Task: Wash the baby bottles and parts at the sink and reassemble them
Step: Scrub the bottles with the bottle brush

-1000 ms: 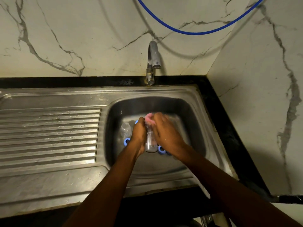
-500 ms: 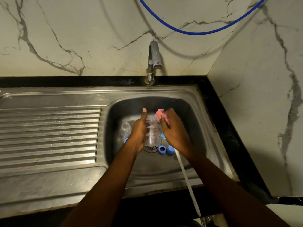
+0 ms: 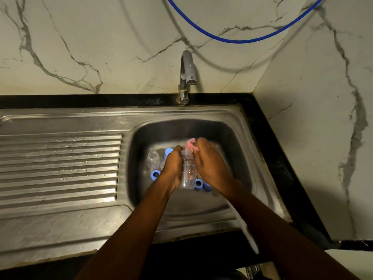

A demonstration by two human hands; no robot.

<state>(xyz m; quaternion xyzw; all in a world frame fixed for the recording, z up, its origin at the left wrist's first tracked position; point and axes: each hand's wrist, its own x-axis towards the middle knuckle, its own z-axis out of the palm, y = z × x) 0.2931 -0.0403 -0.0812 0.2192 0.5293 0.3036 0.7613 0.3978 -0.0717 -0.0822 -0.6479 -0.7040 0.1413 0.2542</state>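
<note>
Our left hand [image 3: 173,165] curls its fingers [image 3: 178,152] round the clear plastic baby bottle [image 3: 188,171] over the steel sink basin [image 3: 238,150]; our right hand [image 3: 212,164] pinches a pink sponge [image 3: 190,144] at the bottle's mouth.

You are facing a corner where two pale marble walls are meeting: the back wall [image 3: 121,47] is running across your view and the side wall [image 3: 323,138] is angling in on your right, both carrying grey veins. A blue hose [image 3: 238,39] is sagging across the back wall and casting a soft curved shadow beneath itself. A black countertop [image 3: 80,101] is running along the foot of both walls, framing a steel sink [image 3: 201,113] whose ribbed drainboard [image 3: 60,164] is lying to your left. A metal tap [image 3: 186,73] is standing at the back edge. Dim, warm light is glinting off the steel.
</note>
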